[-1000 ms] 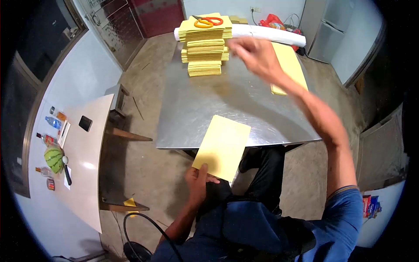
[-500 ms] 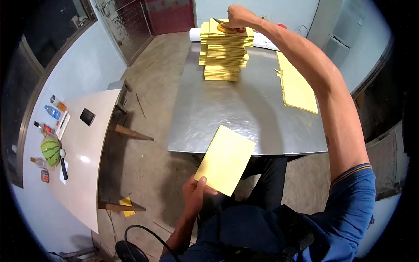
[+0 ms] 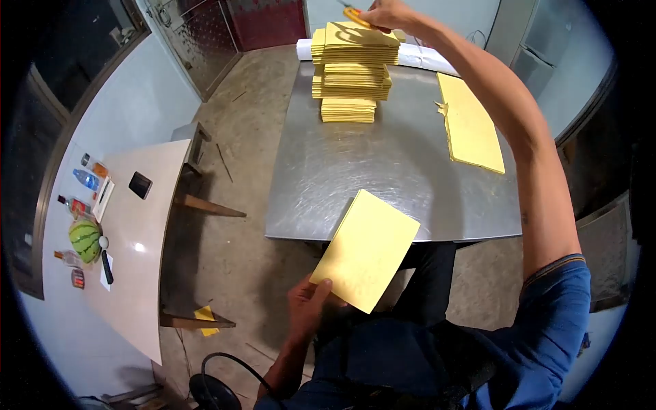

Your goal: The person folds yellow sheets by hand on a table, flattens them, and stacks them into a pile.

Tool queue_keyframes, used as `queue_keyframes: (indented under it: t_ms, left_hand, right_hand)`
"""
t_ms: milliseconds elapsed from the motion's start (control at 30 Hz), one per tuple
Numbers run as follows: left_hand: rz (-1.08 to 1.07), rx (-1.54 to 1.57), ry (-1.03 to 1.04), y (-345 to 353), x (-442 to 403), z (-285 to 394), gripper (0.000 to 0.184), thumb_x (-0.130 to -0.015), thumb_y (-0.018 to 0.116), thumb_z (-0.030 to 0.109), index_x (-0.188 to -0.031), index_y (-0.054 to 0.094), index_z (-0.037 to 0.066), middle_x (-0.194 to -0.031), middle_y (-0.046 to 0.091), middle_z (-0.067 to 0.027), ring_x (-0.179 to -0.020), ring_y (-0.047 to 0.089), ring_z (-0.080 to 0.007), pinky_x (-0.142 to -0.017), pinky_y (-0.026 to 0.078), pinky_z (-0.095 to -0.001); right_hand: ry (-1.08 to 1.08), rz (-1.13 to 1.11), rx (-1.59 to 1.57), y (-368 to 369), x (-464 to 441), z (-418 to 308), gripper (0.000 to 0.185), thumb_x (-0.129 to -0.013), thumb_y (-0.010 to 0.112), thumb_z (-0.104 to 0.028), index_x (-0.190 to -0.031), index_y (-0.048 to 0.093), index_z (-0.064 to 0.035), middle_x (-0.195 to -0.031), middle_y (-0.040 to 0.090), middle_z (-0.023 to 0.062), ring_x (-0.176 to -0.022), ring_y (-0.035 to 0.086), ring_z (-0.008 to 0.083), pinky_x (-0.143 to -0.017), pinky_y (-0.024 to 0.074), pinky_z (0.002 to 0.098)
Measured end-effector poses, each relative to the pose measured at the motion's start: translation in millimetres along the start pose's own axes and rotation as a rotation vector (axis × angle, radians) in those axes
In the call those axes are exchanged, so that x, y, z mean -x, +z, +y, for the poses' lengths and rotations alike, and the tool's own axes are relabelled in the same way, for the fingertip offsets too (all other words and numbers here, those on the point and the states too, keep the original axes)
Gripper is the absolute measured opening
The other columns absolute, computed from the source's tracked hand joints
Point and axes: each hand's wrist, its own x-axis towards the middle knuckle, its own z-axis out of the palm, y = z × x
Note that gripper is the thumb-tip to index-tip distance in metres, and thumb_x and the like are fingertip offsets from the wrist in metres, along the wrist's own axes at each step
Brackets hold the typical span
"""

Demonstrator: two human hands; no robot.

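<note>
My left hand [image 3: 311, 301] is closed on the lower left corner of a yellow paper rectangle [image 3: 369, 249], thumb on top; whether it is one sheet or several I cannot tell. The paper is held tilted at the near edge of the metal table. My right hand [image 3: 388, 15] reaches far out, gripping scissors [image 3: 355, 15] with orange-yellow handles. The scissors are raised above a tall stack of yellow paper bundles [image 3: 352, 78], their blades pointing left. On the table's right side lies a larger yellow paper pile [image 3: 471, 123] with a torn left edge.
The metal table [image 3: 321, 171] spans the middle, with a white roll [image 3: 427, 60] behind the stack. To the left, a pale side table [image 3: 137, 273] carries a phone [image 3: 139, 185], a watermelon [image 3: 84, 239], a black-handled knife [image 3: 107, 267] and several bottles. Yellow scraps [image 3: 206, 319] lie on the floor.
My right hand has lifted the scissors up off the top of the stack. The yellow paper in my left hand has shifted slightly right in view.
</note>
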Motion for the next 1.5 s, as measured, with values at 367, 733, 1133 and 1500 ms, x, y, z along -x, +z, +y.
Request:
queue_keyframes:
  t_ms: [367, 733, 1133, 1500]
  left_hand:
    - [0.015, -0.011, 0.306, 38.9, -56.8, 126.3, 0.042, -0.102, 0.072, 0.019, -0.133, 0.058, -0.005, -0.109, 0.072, -0.0118, -0.083, 0.073, -0.0162, -0.067, 0.063, -0.0291]
    - [-0.134, 0.005, 0.378, 171.0, -286.6, 303.1, 0.029, -0.107, 0.053, -0.003, -0.127, 0.05, -0.023, -0.127, 0.065, -0.0352, -0.113, 0.075, -0.0335, -0.089, 0.071, -0.0298]
    - [-0.05, -0.101, 0.18, 171.0, -401.7, 301.0, 0.026, -0.106, 0.05, -0.01, -0.125, 0.051, -0.028, -0.123, 0.062, -0.0338, -0.109, 0.075, -0.0378, -0.089, 0.073, -0.0327]
    - [-0.044, -0.152, 0.145, 169.1, -393.9, 296.4, 0.024, -0.106, 0.054, -0.008, -0.124, 0.055, -0.024, -0.117, 0.068, -0.0325, -0.103, 0.077, -0.0352, -0.084, 0.073, -0.0301]
  right_hand:
    - [0.163, 0.133, -0.353, 12.1, 351.2, 72.5, 0.019, -0.097, 0.071, -0.009, -0.112, 0.071, 0.0026, -0.09, 0.07, 0.0002, -0.08, 0.062, 0.0056, -0.072, 0.0535, 0.0262]
    - [-0.028, 0.059, 0.112, 82.4, 397.7, 78.0, 0.04, -0.081, 0.077, -0.025, -0.109, 0.068, 0.0027, -0.092, 0.068, 0.0237, -0.08, 0.069, 0.0449, -0.07, 0.054, 0.0529]
    - [-0.031, -0.029, 0.07, 71.9, 397.6, 78.1, 0.036, -0.081, 0.079, -0.026, -0.099, 0.068, 0.0035, -0.093, 0.07, 0.0233, -0.081, 0.072, 0.0439, -0.072, 0.0573, 0.0527]
    - [-0.045, -0.016, 0.056, 69.9, 398.7, 76.6, 0.036, -0.082, 0.078, -0.026, -0.098, 0.068, 0.0047, -0.093, 0.069, 0.0247, -0.081, 0.072, 0.0451, -0.073, 0.058, 0.0536]
